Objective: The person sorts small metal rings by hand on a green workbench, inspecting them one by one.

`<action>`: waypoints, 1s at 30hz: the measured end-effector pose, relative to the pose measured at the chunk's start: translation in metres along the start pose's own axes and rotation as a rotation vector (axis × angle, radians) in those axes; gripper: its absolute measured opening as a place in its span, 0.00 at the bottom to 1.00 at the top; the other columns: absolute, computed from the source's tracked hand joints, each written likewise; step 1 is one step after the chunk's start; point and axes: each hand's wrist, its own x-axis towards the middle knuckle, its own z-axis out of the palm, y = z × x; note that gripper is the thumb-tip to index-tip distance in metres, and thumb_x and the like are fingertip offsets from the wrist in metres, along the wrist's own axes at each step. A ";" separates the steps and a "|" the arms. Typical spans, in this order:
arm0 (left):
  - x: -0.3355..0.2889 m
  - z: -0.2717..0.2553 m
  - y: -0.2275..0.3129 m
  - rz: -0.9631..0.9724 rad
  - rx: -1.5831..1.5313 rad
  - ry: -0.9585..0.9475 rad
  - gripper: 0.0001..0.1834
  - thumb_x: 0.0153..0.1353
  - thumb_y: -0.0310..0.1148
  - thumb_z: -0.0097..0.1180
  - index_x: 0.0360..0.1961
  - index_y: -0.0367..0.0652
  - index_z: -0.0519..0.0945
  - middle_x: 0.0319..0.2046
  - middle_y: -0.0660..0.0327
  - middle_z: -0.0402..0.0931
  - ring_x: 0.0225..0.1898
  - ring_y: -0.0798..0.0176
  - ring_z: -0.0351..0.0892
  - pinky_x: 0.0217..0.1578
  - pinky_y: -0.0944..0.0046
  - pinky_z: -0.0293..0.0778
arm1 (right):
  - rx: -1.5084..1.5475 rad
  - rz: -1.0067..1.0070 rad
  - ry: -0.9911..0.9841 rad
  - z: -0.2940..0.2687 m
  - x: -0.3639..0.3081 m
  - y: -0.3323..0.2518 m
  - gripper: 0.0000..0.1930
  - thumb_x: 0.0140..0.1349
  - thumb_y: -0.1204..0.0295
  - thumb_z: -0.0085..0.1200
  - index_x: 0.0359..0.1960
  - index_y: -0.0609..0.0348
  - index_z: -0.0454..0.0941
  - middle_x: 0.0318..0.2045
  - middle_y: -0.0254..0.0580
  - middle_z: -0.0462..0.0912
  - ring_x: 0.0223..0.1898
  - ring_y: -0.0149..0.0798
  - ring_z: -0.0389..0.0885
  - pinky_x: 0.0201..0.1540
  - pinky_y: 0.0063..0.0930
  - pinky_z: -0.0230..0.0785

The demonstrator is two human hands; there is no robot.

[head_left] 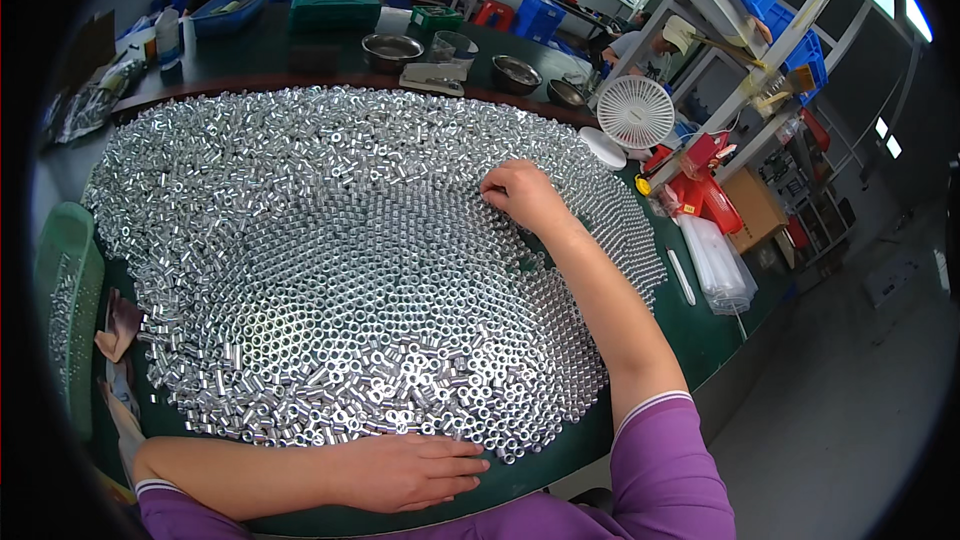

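Observation:
A wide spread of small silver metal sleeves covers the green table. In the middle many stand on end in close rows, while loose ones lie heaped at the far side and along the near edge. My right hand reaches over the far right of the standing rows, its fingers curled together and pointing down at the sleeves. Whatever lies between its fingertips is hidden. At the near edge my left hand rests flat, fingers stretched out, beside the loose sleeves and with nothing in it.
At the left stands a green plastic basket holding more small parts. Metal bowls and a green box sit beyond the sleeves. A white fan, plastic bags and a white pen are on the right. Two people work farther back.

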 end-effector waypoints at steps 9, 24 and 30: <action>0.001 -0.001 0.001 -0.006 -0.011 -0.020 0.21 0.63 0.33 0.48 0.55 0.36 0.70 0.61 0.52 0.63 0.65 0.54 0.59 0.60 0.58 0.64 | -0.152 -0.038 0.049 -0.001 -0.013 0.003 0.04 0.51 0.72 0.58 0.29 0.57 0.79 0.31 0.42 0.78 0.39 0.48 0.75 0.44 0.40 0.69; 0.002 -0.009 0.004 -0.065 0.006 -0.065 0.21 0.62 0.35 0.50 0.56 0.41 0.72 0.62 0.57 0.63 0.64 0.57 0.60 0.57 0.59 0.67 | 0.081 0.303 0.035 -0.032 -0.081 0.000 0.06 0.48 0.73 0.59 0.29 0.60 0.81 0.26 0.46 0.80 0.34 0.49 0.78 0.40 0.40 0.71; 0.002 -0.007 0.004 -0.038 0.073 -0.024 0.20 0.64 0.37 0.50 0.56 0.47 0.71 0.62 0.61 0.65 0.63 0.57 0.63 0.48 0.59 0.74 | 0.024 0.189 0.068 -0.026 -0.080 0.013 0.05 0.51 0.73 0.57 0.27 0.61 0.80 0.27 0.47 0.80 0.35 0.51 0.78 0.41 0.41 0.70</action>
